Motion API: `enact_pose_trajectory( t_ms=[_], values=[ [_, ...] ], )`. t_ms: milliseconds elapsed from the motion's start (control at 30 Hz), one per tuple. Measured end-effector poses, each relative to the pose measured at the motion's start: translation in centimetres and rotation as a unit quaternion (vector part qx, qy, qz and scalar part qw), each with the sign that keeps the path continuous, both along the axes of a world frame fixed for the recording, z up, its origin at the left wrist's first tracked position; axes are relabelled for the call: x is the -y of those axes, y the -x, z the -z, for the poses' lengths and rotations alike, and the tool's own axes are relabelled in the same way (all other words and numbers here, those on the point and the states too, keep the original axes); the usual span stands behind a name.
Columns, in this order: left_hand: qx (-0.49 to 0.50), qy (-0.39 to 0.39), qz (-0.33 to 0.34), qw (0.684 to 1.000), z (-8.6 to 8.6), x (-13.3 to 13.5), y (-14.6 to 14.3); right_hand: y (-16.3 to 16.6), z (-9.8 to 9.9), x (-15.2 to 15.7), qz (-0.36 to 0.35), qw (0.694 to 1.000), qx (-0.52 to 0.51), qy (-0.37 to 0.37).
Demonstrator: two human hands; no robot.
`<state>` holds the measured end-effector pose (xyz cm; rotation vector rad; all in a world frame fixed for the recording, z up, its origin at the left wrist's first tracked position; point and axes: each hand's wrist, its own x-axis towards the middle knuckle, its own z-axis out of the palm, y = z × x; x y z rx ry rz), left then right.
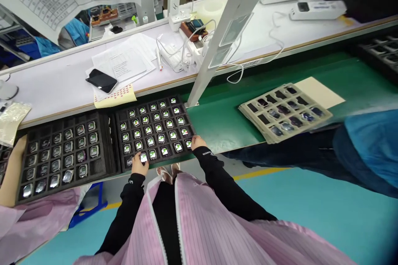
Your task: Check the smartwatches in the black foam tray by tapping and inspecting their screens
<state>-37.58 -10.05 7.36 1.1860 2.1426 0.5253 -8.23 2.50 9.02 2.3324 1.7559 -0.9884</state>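
A black foam tray [146, 115] lies on the green bench, its slots filled with several smartwatches [161, 138] with lit white and green screens. At the tray's front left, my left hand [139, 165] is closed, its fingers on a smartwatch [143, 157] in the front row. My right hand [198, 143] is closed around the tray's front right corner, with its fingertips beside another smartwatch [188, 143]. The undersides of both hands are hidden.
To the left, a co-worker's hand [20, 145] is at a second black tray [102, 165] of watches. A stack of beige trays [248, 109] lies to the right, near another person's blue garment [373, 145]. A slanted white post [214, 56] rises behind my tray. A phone [102, 80] rests on the shelf.
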Motion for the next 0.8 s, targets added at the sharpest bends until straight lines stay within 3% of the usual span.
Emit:
enact_pose_trajectory(
  t_ms=[467,667,800],
  values=[
    [0.178,-0.005,-0.002,0.984,0.8,-1.1,1.2,-0.8,0.2,-0.2,-0.033,0.999,-0.018,0.015],
    [0.228,-0.007,-0.044,0.973,-0.3,-1.2,1.5,-0.8,0.5,-0.8,-0.018,0.997,-0.068,0.041],
    [0.26,-0.029,-0.074,0.962,-2.2,-1.2,1.2,-1.6,0.3,-1.3,0.017,0.988,-0.143,0.048]
  ],
)
